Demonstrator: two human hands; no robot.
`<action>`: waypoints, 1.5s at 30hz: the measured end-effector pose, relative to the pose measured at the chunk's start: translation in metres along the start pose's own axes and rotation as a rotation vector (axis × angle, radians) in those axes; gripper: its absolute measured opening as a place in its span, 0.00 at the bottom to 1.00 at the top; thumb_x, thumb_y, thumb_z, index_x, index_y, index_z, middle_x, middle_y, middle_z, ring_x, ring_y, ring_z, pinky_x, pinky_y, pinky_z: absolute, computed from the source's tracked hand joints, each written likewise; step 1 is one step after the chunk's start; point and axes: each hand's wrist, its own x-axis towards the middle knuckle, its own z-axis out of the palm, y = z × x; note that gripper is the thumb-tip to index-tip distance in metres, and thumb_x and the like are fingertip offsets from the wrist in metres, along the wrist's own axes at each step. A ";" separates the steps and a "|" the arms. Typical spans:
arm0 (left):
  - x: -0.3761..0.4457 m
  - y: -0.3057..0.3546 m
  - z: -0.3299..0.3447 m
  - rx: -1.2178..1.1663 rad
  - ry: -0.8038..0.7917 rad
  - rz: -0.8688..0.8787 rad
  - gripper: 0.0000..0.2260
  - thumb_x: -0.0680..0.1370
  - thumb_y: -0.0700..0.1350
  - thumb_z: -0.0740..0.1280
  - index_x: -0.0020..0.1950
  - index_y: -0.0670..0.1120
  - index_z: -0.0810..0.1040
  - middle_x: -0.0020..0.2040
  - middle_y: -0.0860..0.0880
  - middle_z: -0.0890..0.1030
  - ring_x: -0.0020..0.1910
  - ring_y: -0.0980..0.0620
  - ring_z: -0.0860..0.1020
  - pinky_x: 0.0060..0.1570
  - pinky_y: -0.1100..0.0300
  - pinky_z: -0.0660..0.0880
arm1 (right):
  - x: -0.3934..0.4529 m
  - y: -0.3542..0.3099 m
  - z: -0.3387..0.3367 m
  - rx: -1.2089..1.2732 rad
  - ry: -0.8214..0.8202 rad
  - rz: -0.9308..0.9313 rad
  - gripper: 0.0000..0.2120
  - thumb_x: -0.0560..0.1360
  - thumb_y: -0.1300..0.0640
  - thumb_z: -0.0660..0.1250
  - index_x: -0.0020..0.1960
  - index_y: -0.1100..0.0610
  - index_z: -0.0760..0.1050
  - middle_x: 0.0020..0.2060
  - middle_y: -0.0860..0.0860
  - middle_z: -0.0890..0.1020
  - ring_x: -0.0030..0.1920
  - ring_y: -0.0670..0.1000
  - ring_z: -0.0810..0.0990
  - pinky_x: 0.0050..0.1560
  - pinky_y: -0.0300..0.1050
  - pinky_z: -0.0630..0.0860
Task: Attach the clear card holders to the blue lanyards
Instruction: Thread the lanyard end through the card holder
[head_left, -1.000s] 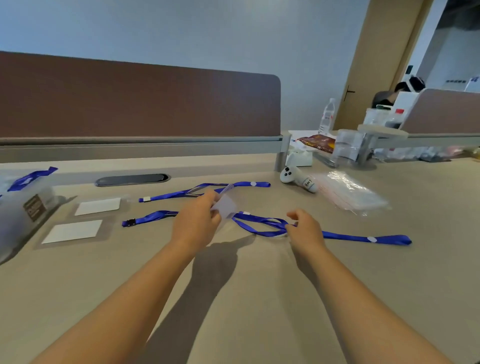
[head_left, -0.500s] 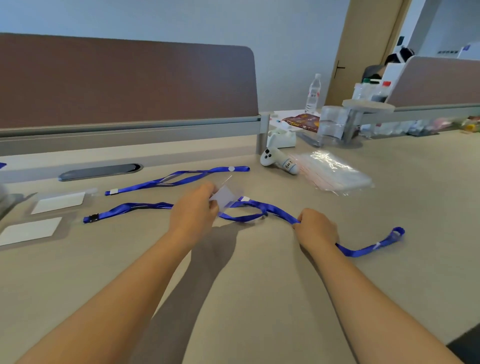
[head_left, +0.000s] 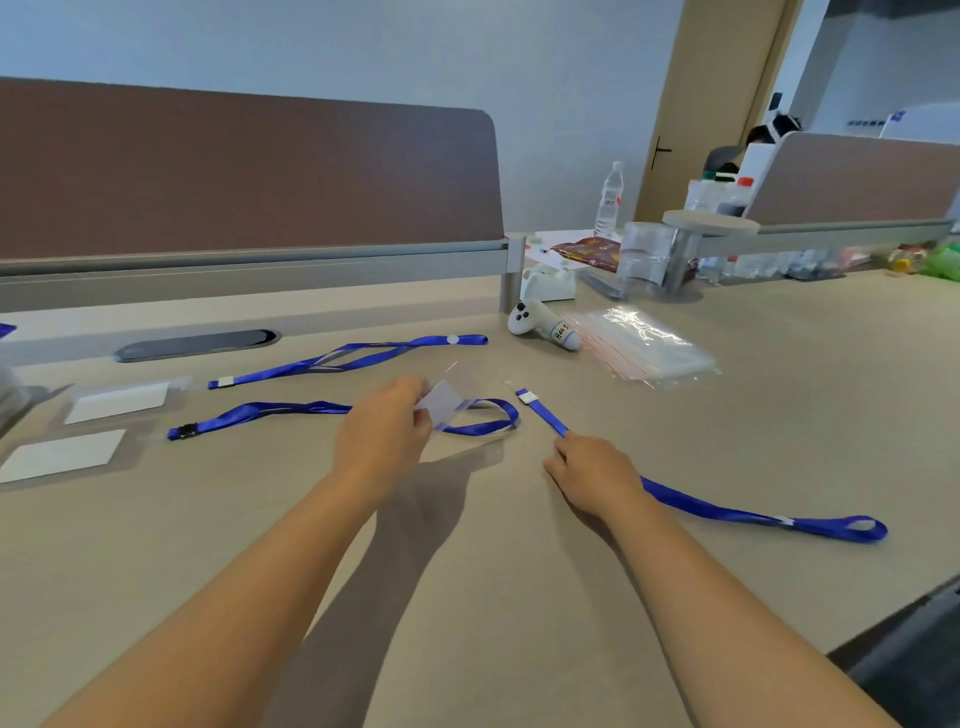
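Observation:
My left hand (head_left: 384, 428) pinches a clear card holder (head_left: 444, 402) with a white card in it, lifted a little above the desk. Under it lies a blue lanyard (head_left: 291, 413) with a black clip at its left end. My right hand (head_left: 592, 473) grips a second blue lanyard (head_left: 727, 514) that runs from a white-tabbed end in front of my fingers to a loop at the right. A third blue lanyard (head_left: 353, 356) lies farther back.
Two card holders (head_left: 117, 402) with white cards lie at the left. A white controller (head_left: 543, 325) and a bag of clear sleeves (head_left: 644, 345) sit behind the lanyards. A brown desk divider (head_left: 249, 176), a tape dispenser (head_left: 550, 283) and bottles stand at the back.
My right hand has pulled its lanyard free of the other one and drawn it right, so its white-tabbed end now points away from my fingers. My left hand keeps the card holder.

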 end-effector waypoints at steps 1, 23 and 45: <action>-0.001 0.000 -0.001 -0.001 -0.002 -0.001 0.06 0.77 0.40 0.58 0.52 0.42 0.72 0.50 0.41 0.78 0.43 0.47 0.73 0.41 0.54 0.71 | -0.003 0.001 -0.001 -0.025 0.032 0.018 0.13 0.79 0.52 0.52 0.46 0.58 0.71 0.47 0.57 0.79 0.43 0.55 0.71 0.43 0.45 0.65; -0.006 0.002 0.000 -0.024 0.041 0.053 0.09 0.77 0.46 0.58 0.53 0.44 0.73 0.49 0.43 0.80 0.45 0.46 0.76 0.46 0.51 0.74 | 0.010 -0.007 0.017 0.144 0.195 0.028 0.12 0.77 0.60 0.57 0.53 0.61 0.78 0.51 0.58 0.78 0.47 0.56 0.75 0.42 0.45 0.67; -0.052 -0.019 -0.055 -0.420 0.127 -0.177 0.08 0.75 0.35 0.58 0.52 0.44 0.69 0.44 0.46 0.73 0.39 0.50 0.71 0.33 0.63 0.68 | -0.066 -0.093 -0.030 0.982 0.038 -0.272 0.15 0.74 0.56 0.65 0.31 0.57 0.69 0.26 0.50 0.68 0.27 0.46 0.64 0.30 0.38 0.62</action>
